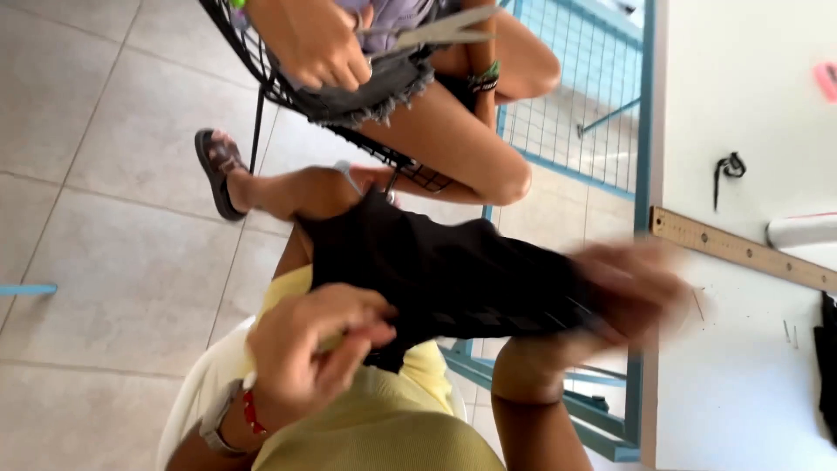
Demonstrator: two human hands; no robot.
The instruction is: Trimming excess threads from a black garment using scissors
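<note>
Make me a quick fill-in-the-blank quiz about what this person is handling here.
1. Both hands hold a piece of fabric coloured ____.
2. The long wooden measuring tool on the white table is a ____.
3. The left hand grips the fabric; the right hand looks ____ from motion.
4. The person's top is coloured ____.

Missing words: black; ruler; blurred; yellow

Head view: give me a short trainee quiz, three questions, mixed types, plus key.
1. True or false: both hands hold the black ribbed fabric piece.
2. Where does the long wooden ruler lie? A) grey tiled floor B) white table C) wire chair
3. Which hand is motion-blurred, left hand or right hand?

Key: 1 true; 2 B, on the white table; 3 right.
</note>
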